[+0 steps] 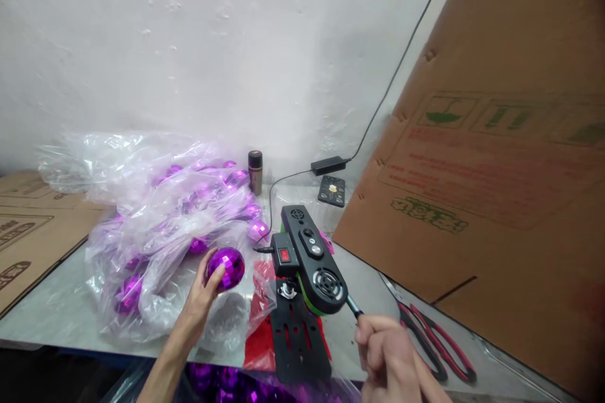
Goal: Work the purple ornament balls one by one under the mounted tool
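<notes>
My left hand (201,293) is closed around a shiny purple mirrored ball (229,268), above the table beside a clear plastic bag (161,264). The bag holds several more purple balls (127,295). My right hand (390,356) grips the dark end of a thin metal rod (353,306), whose far end meets the lower right end of a black device (314,258). Whether the rod is fixed to the device I cannot tell. The device has round vents, a red switch (284,255) and a green edge, and sits on a black slotted metal plate (302,352).
A large cardboard box (472,170) leans at the right, with red-handled scissors (442,340) beside it. Behind the device are a power adapter (328,165), a dark card (331,191) and a small bottle (255,173). More cardboard (38,227) lies left; purple balls (231,381) are below the table edge.
</notes>
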Tool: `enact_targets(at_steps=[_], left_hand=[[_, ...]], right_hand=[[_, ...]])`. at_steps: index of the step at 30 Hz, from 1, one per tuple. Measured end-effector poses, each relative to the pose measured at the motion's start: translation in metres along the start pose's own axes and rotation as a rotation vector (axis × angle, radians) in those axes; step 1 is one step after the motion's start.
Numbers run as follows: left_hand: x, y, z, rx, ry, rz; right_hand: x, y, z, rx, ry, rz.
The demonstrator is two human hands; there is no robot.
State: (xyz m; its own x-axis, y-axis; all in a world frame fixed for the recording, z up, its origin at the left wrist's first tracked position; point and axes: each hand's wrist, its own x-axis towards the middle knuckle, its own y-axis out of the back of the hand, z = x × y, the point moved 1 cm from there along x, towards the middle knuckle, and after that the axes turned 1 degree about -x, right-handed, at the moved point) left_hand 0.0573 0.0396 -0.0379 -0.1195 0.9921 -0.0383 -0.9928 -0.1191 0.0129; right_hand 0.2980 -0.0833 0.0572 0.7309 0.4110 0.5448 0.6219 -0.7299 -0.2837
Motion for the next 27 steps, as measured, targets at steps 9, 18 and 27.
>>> enact_targets(at_steps=[9, 18, 27], left_hand=[[-0.093, -0.076, -0.056, -0.369, 0.239, -0.137], [-0.098, -0.09, -0.079, 0.142, -0.123, -0.07], [-0.097, -0.094, -0.061, 0.268, -0.182, -0.17]], right_hand=[[0.013, -0.005, -0.02, -0.001, 0.071, -0.2], [0.009, 0.002, -0.018, 0.0, 0.06, -0.236], [0.014, -0.005, -0.024, -0.012, 0.024, -0.206]])
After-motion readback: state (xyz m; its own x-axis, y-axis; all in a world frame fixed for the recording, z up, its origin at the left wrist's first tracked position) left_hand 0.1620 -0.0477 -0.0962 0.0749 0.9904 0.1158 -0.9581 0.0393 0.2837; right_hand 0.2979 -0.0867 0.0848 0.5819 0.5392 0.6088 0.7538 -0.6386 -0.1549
